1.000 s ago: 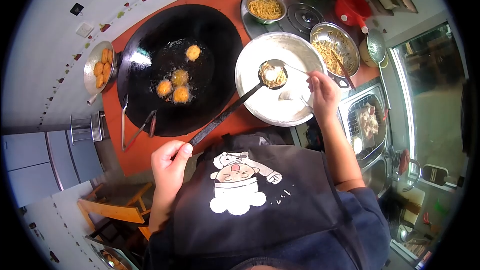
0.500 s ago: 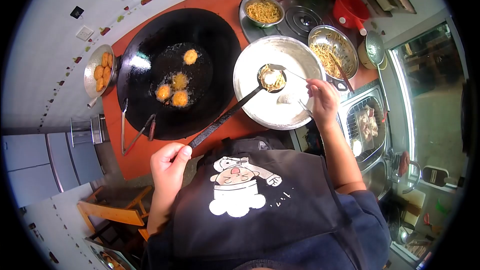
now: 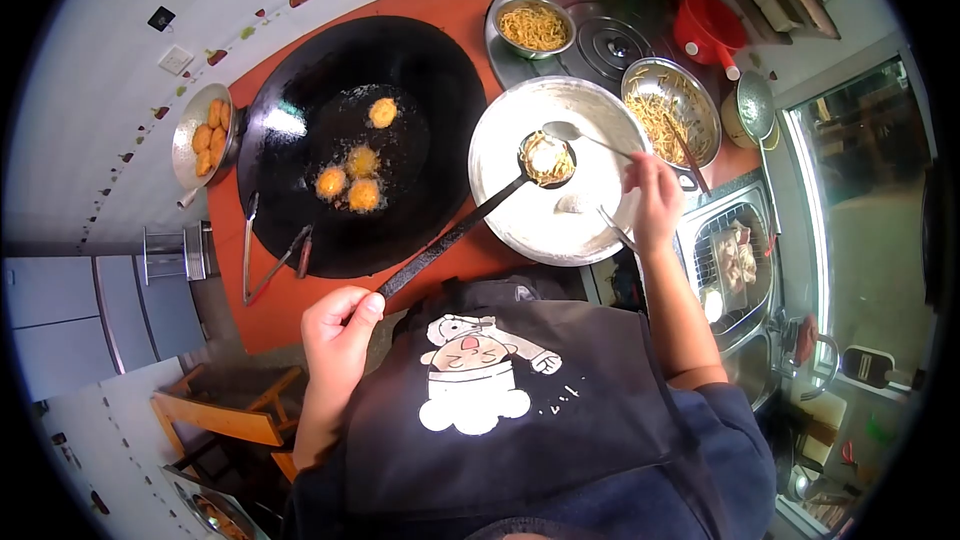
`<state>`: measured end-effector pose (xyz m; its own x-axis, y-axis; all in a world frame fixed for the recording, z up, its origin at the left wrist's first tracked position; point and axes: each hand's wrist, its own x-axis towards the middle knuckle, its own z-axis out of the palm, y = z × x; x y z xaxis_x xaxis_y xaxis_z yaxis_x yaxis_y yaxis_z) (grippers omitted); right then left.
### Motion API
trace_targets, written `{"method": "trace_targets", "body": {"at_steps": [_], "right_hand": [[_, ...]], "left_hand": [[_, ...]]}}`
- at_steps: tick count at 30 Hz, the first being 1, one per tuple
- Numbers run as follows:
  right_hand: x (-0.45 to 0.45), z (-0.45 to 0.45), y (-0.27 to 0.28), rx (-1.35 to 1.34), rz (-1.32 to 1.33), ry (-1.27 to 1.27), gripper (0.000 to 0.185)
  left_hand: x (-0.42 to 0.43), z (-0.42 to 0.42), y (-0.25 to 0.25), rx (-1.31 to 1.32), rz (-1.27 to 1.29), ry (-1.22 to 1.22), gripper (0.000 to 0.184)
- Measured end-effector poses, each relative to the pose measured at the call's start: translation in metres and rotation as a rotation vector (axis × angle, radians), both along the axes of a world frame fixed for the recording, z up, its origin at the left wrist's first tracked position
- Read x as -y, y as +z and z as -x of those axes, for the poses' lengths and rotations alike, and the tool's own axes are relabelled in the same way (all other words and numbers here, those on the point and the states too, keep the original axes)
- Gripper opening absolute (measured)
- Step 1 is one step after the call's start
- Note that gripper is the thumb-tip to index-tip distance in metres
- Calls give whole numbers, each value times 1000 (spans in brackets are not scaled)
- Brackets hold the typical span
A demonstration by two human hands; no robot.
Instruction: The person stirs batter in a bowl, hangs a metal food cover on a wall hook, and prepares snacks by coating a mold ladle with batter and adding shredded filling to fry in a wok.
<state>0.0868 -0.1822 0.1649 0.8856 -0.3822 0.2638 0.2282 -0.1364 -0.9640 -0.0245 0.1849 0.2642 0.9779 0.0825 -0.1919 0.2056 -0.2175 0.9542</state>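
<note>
My left hand (image 3: 338,332) is closed around the end of a long black ladle (image 3: 455,237). The ladle's small round cup hangs over a large white basin (image 3: 482,125) of pale batter (image 3: 520,225); in it lie shredded filling (image 3: 548,174) and a white dollop (image 3: 546,155). On the right, my right hand (image 3: 655,200) pinches the handle of a metal spoon (image 3: 563,130), whose bowl is just above the ladle cup's upper edge. A second spoon (image 3: 617,229) rests in the batter, its handle leaning on the basin's near right rim.
Left of the basin, a black wok (image 3: 445,80) holds several golden fritters (image 3: 363,195) in bubbling oil. Tongs (image 3: 249,240) lean at its near edge. A strainer (image 3: 185,145) holds browned fritters. Shredded filling fills a steel bowl (image 3: 500,35) and a pan (image 3: 712,120). A sink is at right.
My right hand has drawn slightly to the right, and the spoon has come off the filling towards the ladle cup's upper right edge. My left hand and the ladle have hardly moved.
</note>
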Motion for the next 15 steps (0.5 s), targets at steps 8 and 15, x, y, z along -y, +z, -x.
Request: {"method": "trace_targets", "body": {"at_steps": [8, 15], "right_hand": [[42, -14, -69, -381, 415, -102, 22], [54, -13, -95, -453, -160, -144, 21]], "left_hand": [[4, 1, -13, -6, -36, 53, 25], [4, -2, -17, -11, -44, 66, 26]]}}
